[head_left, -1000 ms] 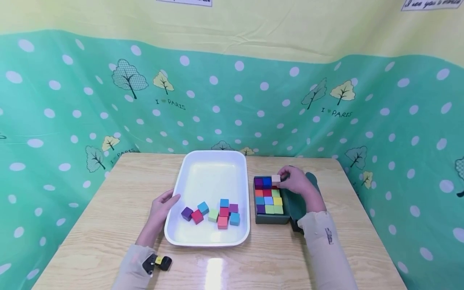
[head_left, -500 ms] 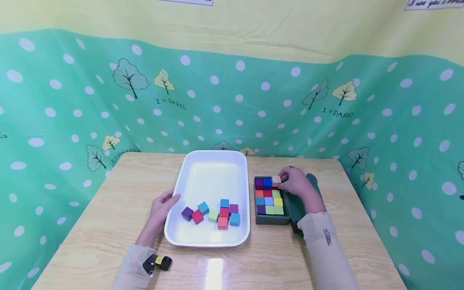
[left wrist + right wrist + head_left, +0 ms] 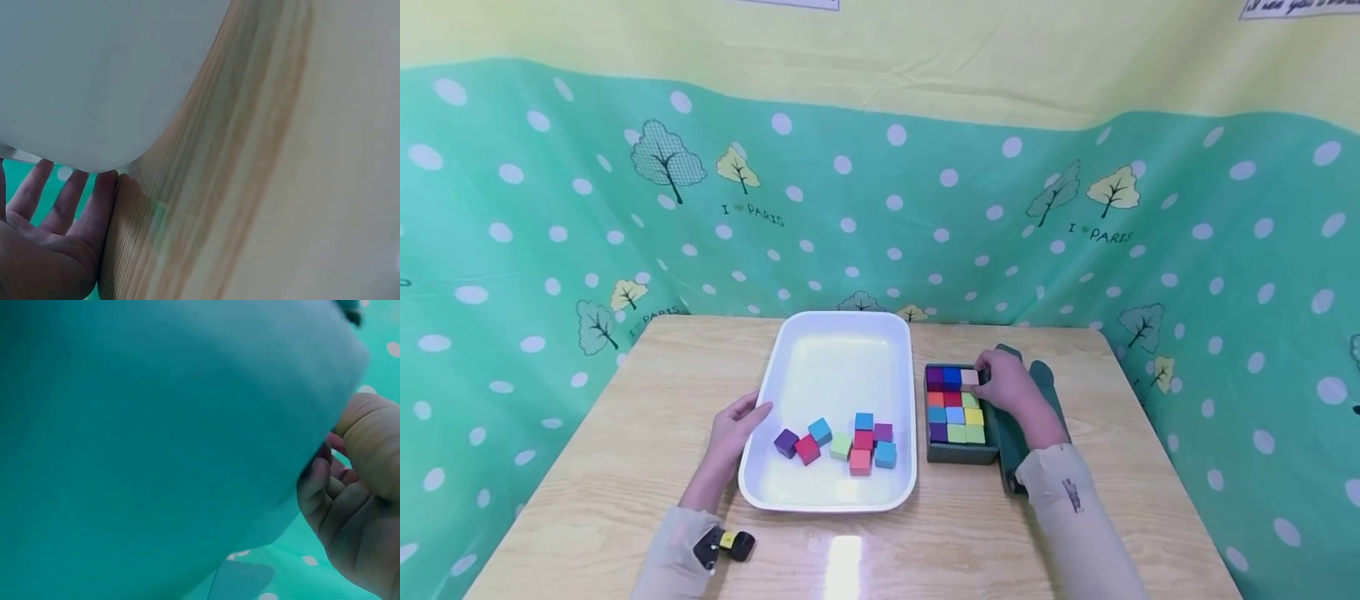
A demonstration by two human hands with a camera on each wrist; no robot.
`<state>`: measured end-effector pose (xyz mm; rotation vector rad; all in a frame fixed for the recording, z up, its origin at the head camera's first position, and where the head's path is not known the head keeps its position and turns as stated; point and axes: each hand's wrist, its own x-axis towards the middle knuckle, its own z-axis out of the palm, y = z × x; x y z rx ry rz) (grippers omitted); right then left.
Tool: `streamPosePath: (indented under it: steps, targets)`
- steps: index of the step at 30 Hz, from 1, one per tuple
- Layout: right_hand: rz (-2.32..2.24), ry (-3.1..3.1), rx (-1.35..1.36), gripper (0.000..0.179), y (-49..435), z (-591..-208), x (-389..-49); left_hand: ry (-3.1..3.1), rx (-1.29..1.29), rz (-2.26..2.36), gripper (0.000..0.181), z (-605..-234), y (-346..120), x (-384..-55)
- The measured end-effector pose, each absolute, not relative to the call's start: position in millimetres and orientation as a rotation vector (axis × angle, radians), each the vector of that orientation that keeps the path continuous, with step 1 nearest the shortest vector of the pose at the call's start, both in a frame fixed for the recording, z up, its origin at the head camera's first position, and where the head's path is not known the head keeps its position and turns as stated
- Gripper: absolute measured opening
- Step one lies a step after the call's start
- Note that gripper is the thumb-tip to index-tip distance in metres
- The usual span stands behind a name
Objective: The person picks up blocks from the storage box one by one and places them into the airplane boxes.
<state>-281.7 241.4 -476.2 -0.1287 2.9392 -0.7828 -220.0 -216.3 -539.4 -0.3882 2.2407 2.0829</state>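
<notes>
My left hand (image 3: pixel 733 429) holds the left rim of a white plastic tray (image 3: pixel 842 505), thumb over the edge and fingers along the outside. In the left wrist view, its fingers (image 3: pixel 94 212) meet the tray's outer wall (image 3: pixel 94 81). With thumb and index finger, my right hand (image 3: pixel 1011 383) pinches a pale pink cube (image 3: pixel 970 378) at the back right of a dark green box (image 3: pixel 962 454). That cube sits in line with a purple and a blue cube (image 3: pixel 952 378). Several coloured cubes fill rows in front. The right wrist view shows curled fingers partly hidden behind a green surface (image 3: pixel 156 444).
Loose cubes, among them a lime green one (image 3: pixel 841 445) and a red one (image 3: pixel 807 450), lie in the tray's front half. The box's green lid (image 3: pixel 1017 442) lies open on its right, under my right forearm. A dotted curtain (image 3: pixel 850 208) hangs behind the wooden table (image 3: pixel 685 358).
The pale pink cube has gone down into the back right corner of the box, level with its neighbours. My right hand has lowered with it. The left hand and tray stay put.
</notes>
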Motion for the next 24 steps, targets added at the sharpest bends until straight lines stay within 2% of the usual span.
streamPosePath:
  steps: [8, 12, 18, 24]
  targets:
    - [-0.862, 2.943, -0.135, 0.038, 248.0, -483.3, -278.6, 2.225, -0.390, 2.087, 0.065, -539.2, -214.9, -220.1]
    - [-0.796, 2.936, -0.142, 0.040, 239.9, -469.2, -272.5, 2.242, -0.385, 2.084, 0.066, -538.7, -216.7, -219.5]
    - [-0.728, 2.858, -0.281, 0.033, 191.7, -408.7, -255.5, 2.242, -0.403, 2.091, 0.063, -541.0, -216.9, -218.4]
    - [-0.561, 2.788, -0.624, 0.030, 119.6, -374.0, -245.6, 2.215, -0.408, 2.114, 0.062, -540.5, -214.9, -219.3]
